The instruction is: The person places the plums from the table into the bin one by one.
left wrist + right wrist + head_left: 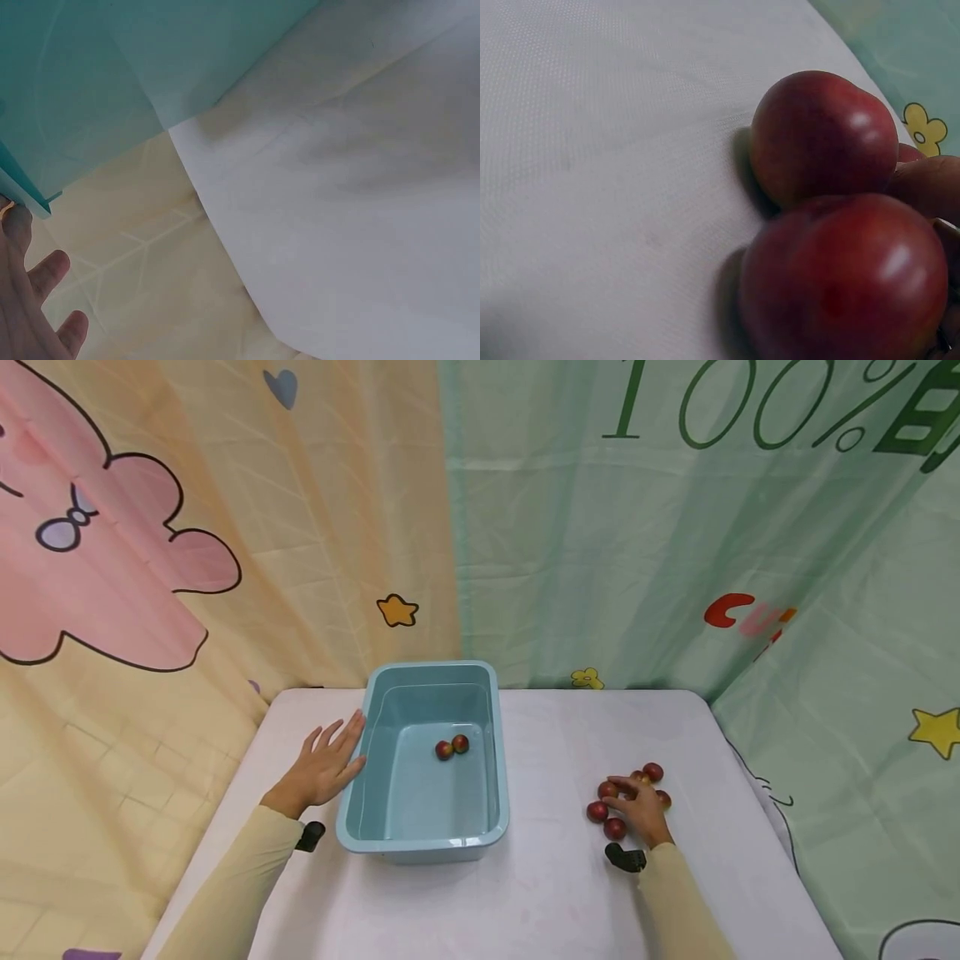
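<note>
My left hand (322, 768) rests with spread fingers against the left rim of a light blue plastic basin (497, 777). In the left wrist view, its fingers (49, 274) show beside the basin's wall (112, 82). Two red plums (445, 750) lie inside the basin, side by side. At the right, my right hand (643, 810) reaches into a loose group of plums and pinches one plum (607, 790) between thumb and fingers. Nearer plums (597, 812) (614, 829) sit beside the thumb; in the right wrist view these large plums (825, 142) (847, 277) partly hide the fingers.
A white cloth covers the table (547, 893), and the basin stands left of its middle. More plums (652, 772) lie behind and right of my right hand. Printed curtains (570, 568) hang behind the table and at both sides.
</note>
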Motion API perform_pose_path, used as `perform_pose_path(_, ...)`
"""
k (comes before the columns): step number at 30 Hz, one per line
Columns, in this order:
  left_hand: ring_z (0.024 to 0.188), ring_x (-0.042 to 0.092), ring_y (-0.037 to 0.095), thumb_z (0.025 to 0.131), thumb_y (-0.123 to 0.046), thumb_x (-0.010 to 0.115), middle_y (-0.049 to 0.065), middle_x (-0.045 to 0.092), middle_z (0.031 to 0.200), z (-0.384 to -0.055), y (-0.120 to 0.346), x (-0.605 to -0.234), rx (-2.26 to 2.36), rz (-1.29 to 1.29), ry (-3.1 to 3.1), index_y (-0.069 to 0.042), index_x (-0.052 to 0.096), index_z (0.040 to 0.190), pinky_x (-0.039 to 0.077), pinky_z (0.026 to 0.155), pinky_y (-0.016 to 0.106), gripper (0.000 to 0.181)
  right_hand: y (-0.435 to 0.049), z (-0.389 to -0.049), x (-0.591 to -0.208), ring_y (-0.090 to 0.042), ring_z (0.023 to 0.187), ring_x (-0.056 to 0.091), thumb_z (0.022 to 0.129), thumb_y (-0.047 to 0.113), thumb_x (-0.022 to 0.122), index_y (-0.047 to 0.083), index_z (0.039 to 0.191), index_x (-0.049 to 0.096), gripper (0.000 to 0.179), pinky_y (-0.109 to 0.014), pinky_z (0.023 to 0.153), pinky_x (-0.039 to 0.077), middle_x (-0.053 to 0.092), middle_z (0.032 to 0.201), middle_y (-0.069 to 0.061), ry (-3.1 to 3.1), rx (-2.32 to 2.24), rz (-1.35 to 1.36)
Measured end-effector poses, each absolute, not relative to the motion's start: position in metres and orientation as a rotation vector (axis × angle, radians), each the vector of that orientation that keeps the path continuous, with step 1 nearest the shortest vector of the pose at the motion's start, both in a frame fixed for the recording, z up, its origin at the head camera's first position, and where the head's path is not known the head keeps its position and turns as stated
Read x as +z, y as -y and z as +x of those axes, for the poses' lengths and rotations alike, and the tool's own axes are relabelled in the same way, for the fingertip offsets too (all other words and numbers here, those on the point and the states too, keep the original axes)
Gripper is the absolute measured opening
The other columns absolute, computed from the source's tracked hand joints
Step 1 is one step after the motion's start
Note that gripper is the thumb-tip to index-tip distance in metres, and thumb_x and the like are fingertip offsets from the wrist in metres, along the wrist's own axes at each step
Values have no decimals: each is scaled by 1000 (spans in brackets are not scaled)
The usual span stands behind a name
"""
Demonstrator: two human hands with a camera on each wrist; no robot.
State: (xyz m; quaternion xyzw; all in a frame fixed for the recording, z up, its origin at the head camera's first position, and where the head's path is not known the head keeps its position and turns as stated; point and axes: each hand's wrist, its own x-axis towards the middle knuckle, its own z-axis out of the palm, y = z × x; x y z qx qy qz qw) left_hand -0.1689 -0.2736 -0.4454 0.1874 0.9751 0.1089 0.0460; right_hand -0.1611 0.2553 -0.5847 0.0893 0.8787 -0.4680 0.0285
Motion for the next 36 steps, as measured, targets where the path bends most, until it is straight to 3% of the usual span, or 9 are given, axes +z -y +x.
perform_pose_path(7,142,12,45,101,-35,35,19,12,159,-169,275,-446,346,578,-2976,-1,8,153,-1,110,63,68,-254,-160,-587,-33,112,50,85,7,72,-2,126,60,44,-46,97,41,58,125,-24,-2694,-1455,269)
perform_pose_path(19,142,13,45,101,-33,37,19,12,159,-167,273,-448,358,577,-2979,1,11,153,1,110,63,67,-258,-159,-587,-34,113,52,83,6,73,-2,125,61,44,-50,98,42,59,123,-25,-2721,-1432,230)
perform_pose_path(28,142,13,45,101,-33,38,18,12,160,-167,274,-446,373,572,-2985,0,11,153,0,110,63,67,-255,-162,-584,-26,99,54,84,12,75,1,126,61,46,-34,83,46,62,118,-20,-2753,-1412,226)
perform_pose_path(36,142,13,45,101,-33,37,19,12,159,-167,274,-446,352,570,-2986,1,12,152,0,110,63,67,-252,-162,-581,-27,98,61,85,11,74,-1,127,60,46,-34,85,50,64,112,-19,-2734,-1451,190)
